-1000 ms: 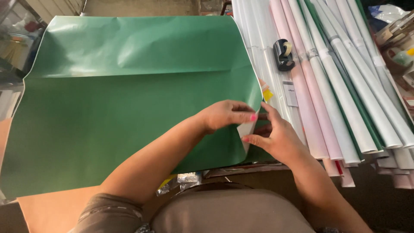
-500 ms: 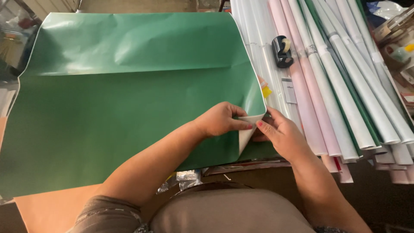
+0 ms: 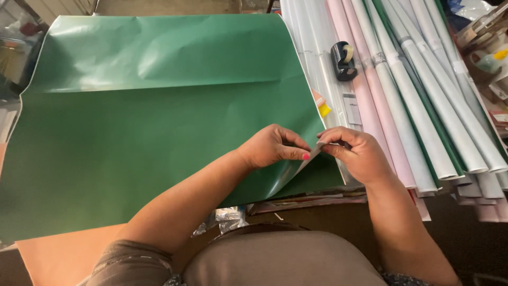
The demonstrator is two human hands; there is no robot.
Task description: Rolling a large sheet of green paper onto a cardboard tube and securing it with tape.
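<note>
A large green paper sheet lies spread over the table, creased across its middle. Its near right corner is lifted and turned over, showing a pale grey underside. My left hand pinches that corner between thumb and fingers. My right hand grips the same corner from the right side, fingertips almost touching the left hand's. Both forearms reach in from the bottom of the view.
Several rolls of wrapped paper, white, pink and green, lie side by side to the right. A black tape dispenser rests on them. A peach sheet shows under the green one at lower left. Crumpled clear plastic sits at the table's near edge.
The view has shifted slightly. Both hands lifted the sheet's near right corner higher and folded it over, so more of the pale underside shows.
</note>
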